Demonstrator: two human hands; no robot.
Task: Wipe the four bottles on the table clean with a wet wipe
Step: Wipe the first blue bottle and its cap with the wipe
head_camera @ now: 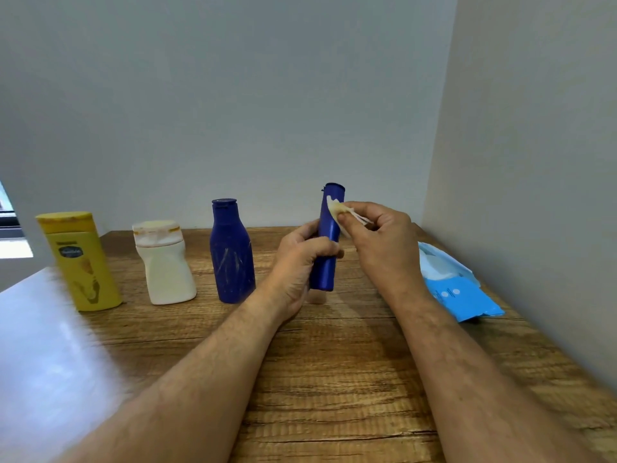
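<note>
My left hand (pixel 300 262) grips a slim dark blue bottle (pixel 326 235) around its lower half and holds it upright just above the table. My right hand (pixel 380 235) pinches a crumpled, yellowish wet wipe (pixel 335 210) and presses it against the bottle's upper part near the cap. Three more bottles stand in a row to the left: a dark blue bottle (pixel 232 252) with pale streaks, a white bottle (pixel 165 262) with a stained cap, and a yellow bottle (pixel 80 262).
A blue pack of wet wipes (pixel 457 289) lies open at the right, close to the side wall. The wooden table (pixel 334 379) ends at walls behind and on the right. A bright glare covers its left part.
</note>
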